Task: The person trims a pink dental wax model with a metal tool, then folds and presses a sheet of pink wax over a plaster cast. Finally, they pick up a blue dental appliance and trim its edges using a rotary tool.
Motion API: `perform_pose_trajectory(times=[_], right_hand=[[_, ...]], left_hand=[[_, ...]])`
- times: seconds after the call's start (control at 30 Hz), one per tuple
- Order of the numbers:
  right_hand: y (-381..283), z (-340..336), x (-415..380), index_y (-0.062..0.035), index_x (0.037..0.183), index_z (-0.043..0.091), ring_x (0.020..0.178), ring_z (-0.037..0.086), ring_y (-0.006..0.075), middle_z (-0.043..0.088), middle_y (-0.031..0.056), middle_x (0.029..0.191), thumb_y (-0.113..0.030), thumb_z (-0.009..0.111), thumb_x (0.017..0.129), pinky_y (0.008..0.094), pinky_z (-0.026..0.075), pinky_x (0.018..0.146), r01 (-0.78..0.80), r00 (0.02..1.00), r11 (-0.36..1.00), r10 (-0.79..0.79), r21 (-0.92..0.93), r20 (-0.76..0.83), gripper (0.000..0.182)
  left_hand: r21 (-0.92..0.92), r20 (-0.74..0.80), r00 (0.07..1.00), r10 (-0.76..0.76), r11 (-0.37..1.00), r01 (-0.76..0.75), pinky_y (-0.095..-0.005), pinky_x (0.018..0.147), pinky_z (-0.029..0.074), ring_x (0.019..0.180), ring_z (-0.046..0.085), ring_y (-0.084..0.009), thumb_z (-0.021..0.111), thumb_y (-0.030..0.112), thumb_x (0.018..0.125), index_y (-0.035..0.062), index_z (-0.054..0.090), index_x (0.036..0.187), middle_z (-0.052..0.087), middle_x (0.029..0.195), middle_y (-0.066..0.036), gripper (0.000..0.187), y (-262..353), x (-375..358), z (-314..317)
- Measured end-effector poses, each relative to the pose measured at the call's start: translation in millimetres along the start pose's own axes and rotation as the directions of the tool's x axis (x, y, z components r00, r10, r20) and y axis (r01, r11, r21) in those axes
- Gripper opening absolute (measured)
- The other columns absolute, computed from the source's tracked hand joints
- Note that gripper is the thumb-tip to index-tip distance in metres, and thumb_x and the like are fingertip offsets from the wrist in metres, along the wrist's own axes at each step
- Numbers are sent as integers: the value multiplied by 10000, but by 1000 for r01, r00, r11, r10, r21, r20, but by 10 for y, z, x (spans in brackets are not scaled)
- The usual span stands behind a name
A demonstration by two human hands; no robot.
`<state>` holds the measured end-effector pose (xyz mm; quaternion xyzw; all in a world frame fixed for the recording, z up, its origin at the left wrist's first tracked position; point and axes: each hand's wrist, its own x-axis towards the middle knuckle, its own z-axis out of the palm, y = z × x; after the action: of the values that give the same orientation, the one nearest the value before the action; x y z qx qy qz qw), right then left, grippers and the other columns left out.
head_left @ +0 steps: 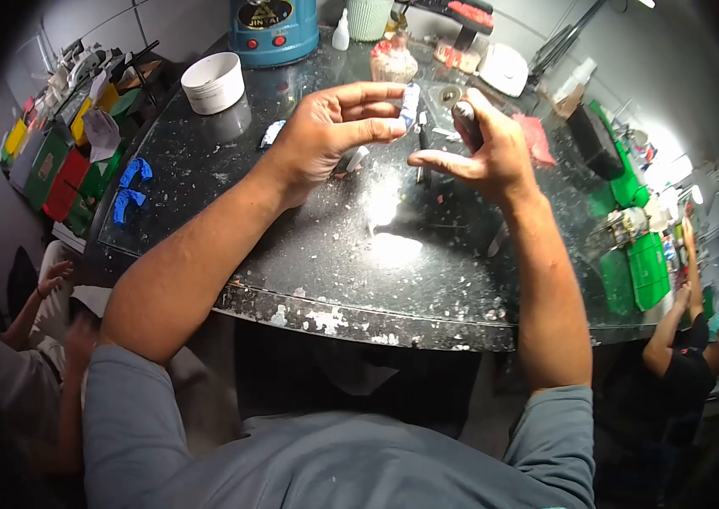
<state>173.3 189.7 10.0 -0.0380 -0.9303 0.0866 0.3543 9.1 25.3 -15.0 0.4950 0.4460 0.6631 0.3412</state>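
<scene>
My left hand point(317, 127) pinches a small white-and-blue piece, perhaps a dental cast point(409, 105), between thumb and fingertips above the bench. Facing it, my right hand point(495, 144) is wrapped round a grey rotary handpiece point(465, 113), its thumb stretched out toward the left. A small round disc point(451, 95) shows at the handpiece's tip, a short gap from the piece. Beneath the hands a slim dark tool point(422, 144) lies on the bench. Behind my left wrist sits a white-and-blue lump point(273, 133), partly hidden.
The speckled black bench point(309, 263) holds blue arch-shaped pieces point(132, 174), a white bowl point(213, 83), a blue machine point(275, 30), a jar point(393, 64), a red sheet point(534, 138), a black box point(594, 142) and green trays point(648, 267). People sit at both sides.
</scene>
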Motion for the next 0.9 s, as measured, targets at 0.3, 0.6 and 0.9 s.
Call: perform_pose_trajectory(times=[0.3, 0.6, 0.9], right_hand=[[46, 46, -40, -76, 866, 610, 572, 630, 198, 630, 55, 662, -429, 900, 595, 316, 510, 532, 61, 995, 997, -64, -35, -72, 532], [161, 82, -57, -92, 756, 610, 497, 568, 179, 572, 23, 567, -484, 880, 600, 302, 459, 482, 42, 995, 998, -45, -40, -91, 500], [71, 34, -58, -88, 737, 603, 490, 583, 175, 579, 19, 561, -504, 881, 583, 303, 467, 475, 9, 996, 995, -17, -94, -84, 524]], left_hand=[[224, 74, 992, 105, 967, -119, -269, 925, 517, 1073, 619, -145, 708, 51, 841, 8, 553, 1315, 653, 1114, -106, 501, -51, -39, 42], [327, 108, 977, 185, 921, -210, -326, 992, 492, 1094, 613, -180, 704, 4, 832, 8, 570, 1298, 647, 1163, -115, 485, -27, -36, 30], [358, 102, 981, 166, 914, -192, -330, 992, 495, 1108, 616, -185, 719, 21, 825, 22, 579, 1297, 634, 1235, -111, 493, 19, -54, 38]])
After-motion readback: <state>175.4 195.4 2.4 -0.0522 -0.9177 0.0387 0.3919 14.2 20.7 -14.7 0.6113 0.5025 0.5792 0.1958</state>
